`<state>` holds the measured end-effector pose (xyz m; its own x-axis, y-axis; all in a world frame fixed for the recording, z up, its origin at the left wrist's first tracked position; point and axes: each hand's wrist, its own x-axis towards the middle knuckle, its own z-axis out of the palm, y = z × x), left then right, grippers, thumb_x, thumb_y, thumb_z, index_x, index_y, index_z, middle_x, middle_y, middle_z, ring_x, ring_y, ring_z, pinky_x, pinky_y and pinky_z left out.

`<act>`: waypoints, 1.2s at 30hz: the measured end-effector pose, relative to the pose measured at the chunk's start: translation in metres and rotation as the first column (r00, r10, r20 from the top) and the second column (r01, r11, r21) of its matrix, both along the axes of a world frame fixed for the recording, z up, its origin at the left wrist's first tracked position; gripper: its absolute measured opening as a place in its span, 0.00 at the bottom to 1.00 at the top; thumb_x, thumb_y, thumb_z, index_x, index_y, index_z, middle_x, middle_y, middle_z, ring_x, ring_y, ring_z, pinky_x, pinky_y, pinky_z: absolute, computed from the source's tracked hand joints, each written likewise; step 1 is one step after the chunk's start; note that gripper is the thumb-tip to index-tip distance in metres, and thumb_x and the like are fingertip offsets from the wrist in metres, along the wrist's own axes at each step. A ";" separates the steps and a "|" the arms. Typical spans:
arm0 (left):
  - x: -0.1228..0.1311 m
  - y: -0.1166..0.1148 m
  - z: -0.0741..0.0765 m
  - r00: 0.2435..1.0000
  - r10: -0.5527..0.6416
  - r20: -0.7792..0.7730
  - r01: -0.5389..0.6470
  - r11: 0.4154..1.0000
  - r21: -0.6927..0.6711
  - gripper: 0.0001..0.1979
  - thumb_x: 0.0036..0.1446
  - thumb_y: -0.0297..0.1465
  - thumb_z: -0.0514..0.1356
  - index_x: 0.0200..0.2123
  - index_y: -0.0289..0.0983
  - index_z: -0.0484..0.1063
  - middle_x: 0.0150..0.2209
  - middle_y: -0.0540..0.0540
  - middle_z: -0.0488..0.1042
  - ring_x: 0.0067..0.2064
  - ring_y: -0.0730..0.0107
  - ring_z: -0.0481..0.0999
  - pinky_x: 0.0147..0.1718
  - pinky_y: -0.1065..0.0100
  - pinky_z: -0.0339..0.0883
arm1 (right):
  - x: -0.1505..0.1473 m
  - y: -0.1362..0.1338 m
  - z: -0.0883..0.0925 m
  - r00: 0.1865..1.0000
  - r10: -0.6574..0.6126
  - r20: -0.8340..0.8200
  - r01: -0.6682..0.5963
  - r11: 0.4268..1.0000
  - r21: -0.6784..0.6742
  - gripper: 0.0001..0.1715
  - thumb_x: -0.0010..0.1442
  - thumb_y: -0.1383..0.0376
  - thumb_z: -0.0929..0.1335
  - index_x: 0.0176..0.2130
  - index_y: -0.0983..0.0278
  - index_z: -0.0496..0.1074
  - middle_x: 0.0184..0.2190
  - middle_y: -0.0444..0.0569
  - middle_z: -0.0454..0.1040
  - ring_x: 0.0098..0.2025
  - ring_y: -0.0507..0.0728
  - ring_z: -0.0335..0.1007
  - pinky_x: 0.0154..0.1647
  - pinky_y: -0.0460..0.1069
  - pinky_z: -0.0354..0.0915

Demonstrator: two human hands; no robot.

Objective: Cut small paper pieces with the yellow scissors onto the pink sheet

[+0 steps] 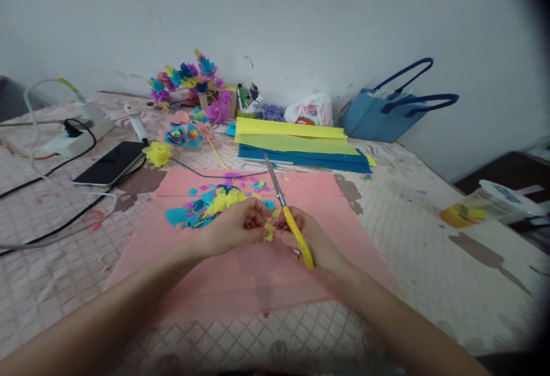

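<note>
2 hands | left hand pinches yellow scrap | right hand grips scissors

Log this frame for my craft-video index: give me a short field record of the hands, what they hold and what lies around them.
left hand: pinches a small yellow paper piece
right hand: holds yellow-handled scissors, blades pointing away, and touches the paper piece
under hands: pink paper sheet
beyond hands: heap of blue and yellow paper scraps
far side: stack of yellow and blue sheets, paper flowers, blue bag
left side: phone, cables
</note>
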<state>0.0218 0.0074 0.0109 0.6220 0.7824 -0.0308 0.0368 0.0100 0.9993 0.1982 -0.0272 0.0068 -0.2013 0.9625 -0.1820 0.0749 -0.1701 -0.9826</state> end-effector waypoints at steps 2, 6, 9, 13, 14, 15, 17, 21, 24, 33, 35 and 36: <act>-0.001 0.000 0.000 0.999 -0.022 -0.026 0.022 1.000 -0.002 0.13 0.47 0.26 0.63 0.38 0.36 0.67 0.26 0.49 0.73 0.28 0.72 0.74 0.27 0.71 0.65 | 0.000 -0.001 0.001 1.000 0.002 -0.012 -0.002 1.000 0.003 0.17 0.44 0.61 0.73 0.31 0.62 0.64 0.28 0.41 0.67 0.21 0.46 0.57 0.16 0.42 0.53; 0.000 -0.003 -0.001 0.997 -0.053 -0.056 0.055 0.998 0.030 0.13 0.48 0.26 0.61 0.40 0.37 0.66 0.26 0.50 0.73 0.29 0.71 0.74 0.26 0.71 0.64 | -0.001 0.000 0.001 1.000 -0.011 -0.011 0.011 1.000 -0.013 0.18 0.42 0.62 0.73 0.30 0.62 0.63 0.25 0.39 0.65 0.20 0.46 0.56 0.16 0.41 0.53; 0.001 -0.003 -0.001 0.999 -0.007 -0.033 0.009 0.998 0.065 0.14 0.48 0.24 0.60 0.40 0.37 0.65 0.27 0.49 0.73 0.30 0.70 0.74 0.28 0.71 0.64 | 0.000 0.000 0.000 0.999 -0.033 -0.024 0.032 0.998 -0.056 0.18 0.42 0.62 0.73 0.30 0.62 0.62 0.25 0.39 0.65 0.18 0.45 0.55 0.14 0.41 0.53; 0.002 -0.005 -0.001 0.999 0.047 -0.009 -0.045 0.988 0.145 0.15 0.45 0.19 0.57 0.38 0.37 0.65 0.32 0.48 0.72 0.33 0.69 0.74 0.29 0.71 0.64 | 0.002 0.002 0.000 0.990 -0.104 -0.100 0.090 0.987 -0.133 0.17 0.44 0.61 0.72 0.31 0.62 0.62 0.25 0.38 0.63 0.18 0.45 0.55 0.14 0.41 0.52; 0.003 -0.006 -0.001 0.998 0.062 -0.021 -0.057 0.982 0.179 0.15 0.45 0.19 0.57 0.37 0.38 0.65 0.33 0.48 0.72 0.33 0.70 0.73 0.29 0.71 0.63 | 0.002 0.002 0.000 0.986 -0.123 -0.113 0.107 0.984 -0.140 0.17 0.44 0.61 0.72 0.30 0.62 0.61 0.24 0.37 0.62 0.18 0.45 0.55 0.14 0.41 0.51; 0.004 -0.009 -0.002 0.996 0.081 -0.031 -0.072 0.972 0.223 0.14 0.46 0.19 0.56 0.37 0.38 0.65 0.33 0.48 0.71 0.33 0.70 0.72 0.29 0.71 0.63 | 0.003 0.002 0.000 0.983 -0.139 -0.122 0.121 0.982 -0.145 0.17 0.45 0.62 0.72 0.30 0.62 0.61 0.23 0.37 0.62 0.18 0.45 0.54 0.14 0.41 0.50; 0.007 -0.014 -0.004 0.986 0.133 -0.098 -0.098 0.947 0.304 0.12 0.48 0.20 0.56 0.36 0.39 0.67 0.33 0.49 0.71 0.33 0.69 0.71 0.30 0.70 0.62 | 0.003 0.003 -0.001 0.977 -0.165 -0.135 0.146 0.979 -0.141 0.16 0.45 0.62 0.72 0.30 0.62 0.61 0.22 0.36 0.61 0.16 0.44 0.52 0.13 0.41 0.49; 0.014 -0.023 -0.009 0.958 0.246 -0.147 -0.147 0.863 0.483 0.11 0.50 0.21 0.58 0.35 0.41 0.71 0.35 0.48 0.73 0.35 0.66 0.70 0.34 0.67 0.61 | 0.002 0.003 -0.002 0.966 -0.183 -0.182 0.160 0.978 -0.135 0.18 0.43 0.64 0.72 0.29 0.62 0.60 0.20 0.35 0.60 0.15 0.44 0.51 0.13 0.41 0.48; 0.017 -0.023 -0.011 0.941 0.312 -0.130 -0.195 0.817 0.543 0.08 0.51 0.22 0.58 0.33 0.40 0.72 0.34 0.48 0.73 0.34 0.67 0.70 0.33 0.68 0.60 | 0.000 0.001 0.000 0.962 -0.185 -0.200 0.158 0.977 -0.141 0.18 0.42 0.65 0.73 0.29 0.62 0.60 0.20 0.34 0.60 0.16 0.44 0.51 0.14 0.41 0.48; 0.013 -0.014 -0.007 0.964 0.251 -0.091 -0.197 0.897 0.395 0.05 0.52 0.25 0.57 0.28 0.38 0.72 0.28 0.48 0.73 0.31 0.69 0.70 0.31 0.69 0.62 | 0.002 0.002 -0.002 0.967 -0.140 -0.213 0.117 0.986 -0.116 0.17 0.46 0.60 0.72 0.32 0.61 0.60 0.21 0.34 0.62 0.14 0.43 0.49 0.12 0.41 0.49; 0.013 -0.014 -0.007 0.967 0.231 -0.106 -0.173 0.903 0.393 0.04 0.52 0.26 0.57 0.28 0.37 0.71 0.28 0.48 0.72 0.31 0.70 0.70 0.31 0.69 0.63 | 0.003 0.002 -0.001 0.970 -0.131 -0.204 0.112 0.988 -0.105 0.17 0.45 0.62 0.72 0.31 0.62 0.61 0.22 0.35 0.62 0.16 0.44 0.52 0.13 0.41 0.50; 0.013 -0.015 -0.007 0.966 0.230 -0.119 -0.168 0.906 0.388 0.04 0.52 0.26 0.57 0.27 0.36 0.71 0.28 0.49 0.71 0.30 0.70 0.70 0.30 0.69 0.62 | 0.003 0.001 0.000 0.972 -0.137 -0.193 0.120 0.988 -0.099 0.17 0.44 0.63 0.72 0.30 0.62 0.61 0.23 0.36 0.63 0.17 0.44 0.54 0.13 0.41 0.51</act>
<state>0.0347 -0.0072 0.0040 0.4629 0.8633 0.2010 0.2310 -0.3364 0.9129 0.2009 -0.0257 0.0065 -0.1175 0.9650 -0.2343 -0.1480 -0.2503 -0.9568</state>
